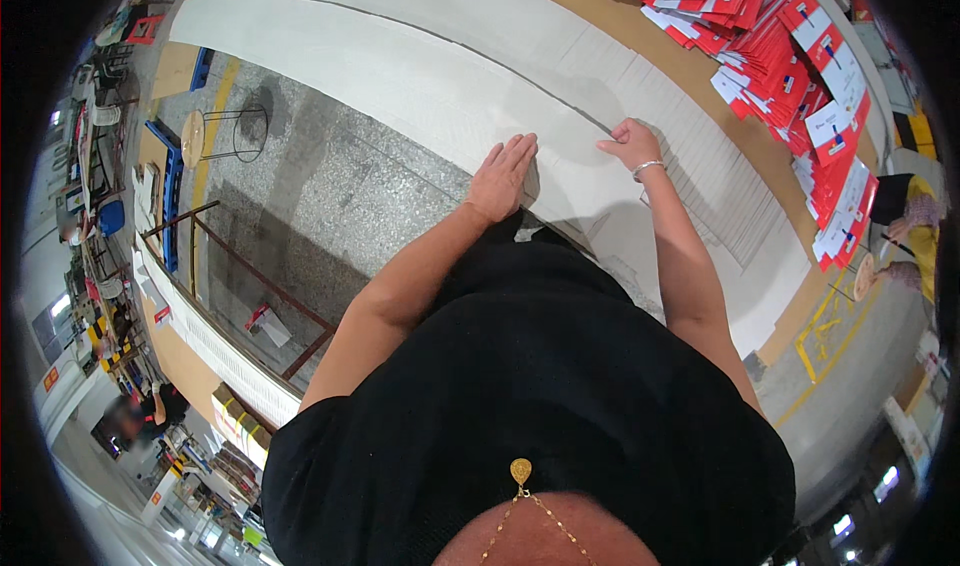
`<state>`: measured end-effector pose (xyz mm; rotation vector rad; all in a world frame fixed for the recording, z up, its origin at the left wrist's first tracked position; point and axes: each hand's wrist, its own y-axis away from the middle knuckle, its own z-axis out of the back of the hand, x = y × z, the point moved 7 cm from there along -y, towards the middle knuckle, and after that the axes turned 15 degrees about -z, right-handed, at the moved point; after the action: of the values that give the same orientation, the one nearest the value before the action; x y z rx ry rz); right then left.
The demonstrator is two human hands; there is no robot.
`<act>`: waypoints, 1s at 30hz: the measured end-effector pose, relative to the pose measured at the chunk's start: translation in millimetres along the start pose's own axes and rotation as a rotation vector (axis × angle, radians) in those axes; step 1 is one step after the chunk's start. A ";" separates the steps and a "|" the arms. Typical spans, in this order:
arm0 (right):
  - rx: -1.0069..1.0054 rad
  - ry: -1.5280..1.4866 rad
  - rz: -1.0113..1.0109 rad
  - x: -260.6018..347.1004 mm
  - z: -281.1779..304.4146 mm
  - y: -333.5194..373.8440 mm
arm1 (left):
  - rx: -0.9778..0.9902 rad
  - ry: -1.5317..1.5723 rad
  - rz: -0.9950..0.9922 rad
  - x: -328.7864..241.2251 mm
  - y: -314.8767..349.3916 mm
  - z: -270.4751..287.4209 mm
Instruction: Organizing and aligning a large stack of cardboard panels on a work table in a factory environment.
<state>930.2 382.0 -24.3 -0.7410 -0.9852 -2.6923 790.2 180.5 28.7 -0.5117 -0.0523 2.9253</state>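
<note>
We see both hands on the long white sheet stock at the near edge of the worktable (640, 26).

Left hand (503, 176): flat, palm down, fingers straight and held together, pressing on a large white sheet (400, 76). It grips nothing, only rests on the surface near the sheet's near edge.

Right hand (630, 144): fingers curled down, tips touching the edge of the ribbed white sheets (700, 156) just beside the smooth one. We cannot tell whether the fingertips actually pinch a sheet edge or only press on it. There is a bracelet (648, 167) on that wrist.

The two hands are near each other, with the seam between the smooth sheet and the ribbed stack running between them.

Further along the table on the right lies a fanned row of red-and-white flat cartons (800, 66), well apart from both hands. A wire stool (225, 131) stands on the speckled floor (330, 206) to the left. A second person (915, 231) sits at the far right edge, beyond the cartons.
</note>
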 end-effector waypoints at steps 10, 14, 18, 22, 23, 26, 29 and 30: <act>0.018 -0.047 -0.001 -6.4 2.3 -3.6 | 0.003 -0.005 0.020 -1.2 -2.1 2.1; 0.025 -0.098 -0.003 -8.2 3.7 -2.9 | 0.037 -0.077 -0.021 -8.3 -5.2 7.8; 0.003 -0.023 0.050 0.9 8.8 5.3 | 0.109 -0.075 -0.050 -12.3 -2.7 1.6; 0.000 -0.028 0.024 -7.2 9.7 6.4 | 0.084 -0.067 -0.046 -13.3 -3.9 0.8; -0.002 -0.030 0.023 -9.1 10.0 5.5 | 0.087 -0.057 -0.046 -13.6 -4.5 0.1; 0.010 -0.047 0.023 -10.3 9.8 5.8 | 0.079 -0.028 -0.034 -13.7 -4.6 -1.3; 0.011 -0.046 -0.003 -13.9 10.0 3.3 | 0.072 -0.008 -0.033 -17.1 -6.1 1.0; 0.009 -0.059 0.007 -14.8 10.8 2.7 | 0.076 -0.006 -0.041 -19.1 -7.5 1.8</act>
<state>948.0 386.9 -23.3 -0.8257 -1.0055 -2.6721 808.4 184.6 37.2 -0.4835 0.0464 2.8758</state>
